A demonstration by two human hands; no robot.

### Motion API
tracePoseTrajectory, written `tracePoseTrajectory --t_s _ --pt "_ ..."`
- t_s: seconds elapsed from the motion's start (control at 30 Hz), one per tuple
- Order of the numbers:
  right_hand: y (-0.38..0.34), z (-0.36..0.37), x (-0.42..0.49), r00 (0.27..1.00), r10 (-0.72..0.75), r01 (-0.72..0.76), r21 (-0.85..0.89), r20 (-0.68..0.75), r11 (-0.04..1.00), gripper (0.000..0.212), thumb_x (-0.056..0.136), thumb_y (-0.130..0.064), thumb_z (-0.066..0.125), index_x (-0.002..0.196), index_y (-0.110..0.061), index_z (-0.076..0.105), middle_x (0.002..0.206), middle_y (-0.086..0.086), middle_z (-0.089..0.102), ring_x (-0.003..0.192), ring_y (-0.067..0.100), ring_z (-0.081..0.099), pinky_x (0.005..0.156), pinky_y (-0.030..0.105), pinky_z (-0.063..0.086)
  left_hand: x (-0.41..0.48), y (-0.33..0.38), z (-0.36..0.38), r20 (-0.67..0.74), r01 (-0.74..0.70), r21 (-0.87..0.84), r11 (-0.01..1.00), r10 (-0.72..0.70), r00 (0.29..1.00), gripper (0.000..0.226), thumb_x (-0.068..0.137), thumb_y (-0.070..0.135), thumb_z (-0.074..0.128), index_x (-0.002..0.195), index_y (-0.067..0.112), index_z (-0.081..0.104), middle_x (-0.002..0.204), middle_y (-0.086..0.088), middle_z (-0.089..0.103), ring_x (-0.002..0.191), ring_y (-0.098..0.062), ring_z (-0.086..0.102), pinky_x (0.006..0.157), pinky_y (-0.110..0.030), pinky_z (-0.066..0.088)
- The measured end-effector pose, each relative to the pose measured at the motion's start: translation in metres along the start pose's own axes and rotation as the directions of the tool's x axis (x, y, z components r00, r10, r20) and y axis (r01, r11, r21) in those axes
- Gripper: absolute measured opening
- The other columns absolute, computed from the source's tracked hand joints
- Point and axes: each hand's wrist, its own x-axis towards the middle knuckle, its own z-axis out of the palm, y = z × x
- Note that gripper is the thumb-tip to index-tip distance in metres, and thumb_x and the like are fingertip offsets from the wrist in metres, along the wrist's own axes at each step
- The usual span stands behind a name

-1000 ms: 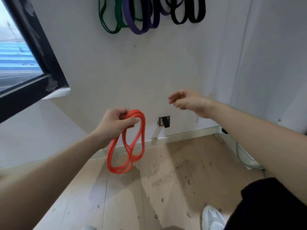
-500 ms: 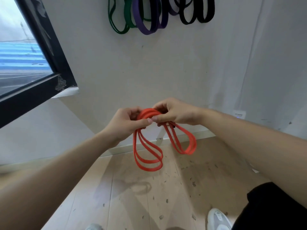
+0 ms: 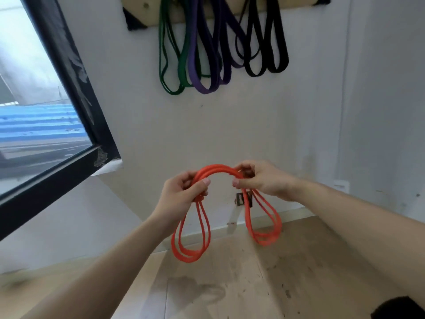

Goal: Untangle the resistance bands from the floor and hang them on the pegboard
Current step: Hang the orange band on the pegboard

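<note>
Wall (image 3: 207,130) clear up to pegboard (image 3: 147,13) — its mid blocked w/ green bands (image 3: 182,67), purple bands (image 3: 194,70), black bands (image 3: 281,54).

- The pegboard (image 3: 151,16) runs off the top edge, and its pegs are out of sight.
- The green bands (image 3: 163,65), purple bands (image 3: 195,72) and black bands (image 3: 279,61) lose their upper ends to the same edge.
- The orange band (image 3: 216,169) disappears inside the curled left hand (image 3: 181,194) and right hand (image 3: 262,180); its right-side loops are blurred.
- A wall fitting (image 3: 239,199) is partly covered by the band and too small to identify.

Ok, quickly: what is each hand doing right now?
Left hand: closed, gripping the orange band.
Right hand: closed, gripping the same band.
</note>
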Motion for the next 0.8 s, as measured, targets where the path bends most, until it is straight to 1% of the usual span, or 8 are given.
tracePoseTrajectory --t_s 0.07,0.13,0.23,0.33,0.47,0.57,0.63,0.8 --pt "-0.004 0.005 -0.001 0.998 0.01 -0.007 -0.06 0.056 0.998 0.019 0.09 -0.008 0.072 0.109 -0.01 0.069 0.089 0.007 0.07 0.073 0.006 0.065 0.068 0.023 0.054 0.004 0.01 0.005 -0.011 -0.027 -0.014 1.0 0.027 1.0 0.011 0.093 0.011 0.07 0.103 0.008 0.073 0.072 -0.002 0.068 0.073 -0.015 0.065 0.073 -0.028 0.054" --pt "-0.01 0.007 -0.001 0.999 0.008 -0.004 -0.073 0.054 0.997 0.017 0.091 -0.011 0.071 0.108 -0.013 0.069 0.09 0.0 0.072 0.073 0.0 0.065 0.069 0.018 0.051 0.009 0.02 0.009 -0.02 -0.045 -0.02 0.999 0.045 0.999 0.013 0.094 0.013 0.069 0.105 0.008 0.073 0.075 -0.003 0.069 0.075 -0.015 0.065 0.075 -0.028 0.054" --pt "-0.02 0.002 -0.002 1.0 -0.003 0.003 -0.031 -0.014 1.0 0.017 0.09 -0.019 0.072 0.107 -0.022 0.07 0.096 -0.004 0.073 0.094 0.01 0.07 0.091 0.032 0.054 0.02 0.039 0.016 -0.035 -0.053 -0.035 0.998 0.051 0.998 0.016 0.094 0.015 0.069 0.108 0.009 0.073 0.077 -0.003 0.07 0.076 -0.015 0.065 0.076 -0.026 0.055" --pt "-0.036 -0.003 -0.004 0.995 -0.028 0.034 0.06 -0.093 0.998 0.021 0.089 -0.019 0.073 0.11 -0.02 0.07 0.104 0.003 0.073 0.1 0.017 0.069 0.099 0.04 0.054 0.032 0.065 0.023 -0.009 -0.063 -0.001 0.998 0.063 0.998 0.014 0.093 0.016 0.071 0.106 0.011 0.076 0.08 -0.001 0.073 0.08 -0.015 0.067 0.08 -0.029 0.056" --pt "-0.062 -0.006 -0.01 0.976 -0.125 0.158 0.183 -0.178 0.97 0.03 0.089 -0.015 0.073 0.118 -0.02 0.068 0.109 0.006 0.073 0.106 0.021 0.069 0.1 0.043 0.054 0.04 0.108 0.026 0.069 -0.127 0.05 0.991 0.124 0.99 0.02 0.091 0.017 0.074 0.111 0.017 0.075 0.087 -0.003 0.077 0.08 -0.014 0.069 0.079 -0.026 0.058" --pt "-0.085 -0.015 -0.019 0.968 -0.136 0.178 0.196 -0.212 0.964 0.026 0.09 -0.019 0.071 0.116 -0.02 0.068 0.106 0.007 0.074 0.104 0.019 0.07 0.099 0.04 0.054 0.042 0.138 0.028 0.115 -0.177 0.065 0.982 0.169 0.979 0.025 0.091 0.018 0.074 0.115 0.022 0.072 0.095 -0.004 0.078 0.084 -0.014 0.071 0.08 -0.026 0.059" --pt "-0.101 -0.029 -0.025 0.964 -0.133 0.184 0.221 -0.229 0.958 0.023 0.092 -0.017 0.069 0.115 -0.016 0.067 0.102 0.01 0.074 0.099 0.024 0.071 0.096 0.041 0.055 0.043 0.156 0.031 0.108 -0.212 0.067 0.975 0.204 0.973 0.025 0.091 0.019 0.073 0.116 0.022 0.072 0.098 -0.005 0.077 0.086 -0.016 0.071 0.08 -0.027 0.057" --pt "-0.141 -0.091 -0.026 0.928 -0.183 0.263 0.223 -0.323 0.939 0.034 0.093 -0.007 0.067 0.125 -0.018 0.061 0.101 0.014 0.074 0.089 0.024 0.07 0.089 0.044 0.058 0.07 0.199 0.052 0.048 -0.245 -0.01 0.97 0.245 0.968 0.022 0.094 0.014 0.07 0.115 0.018 0.065 0.098 -0.012 0.077 0.078 -0.019 0.068 0.076 -0.031 0.056"
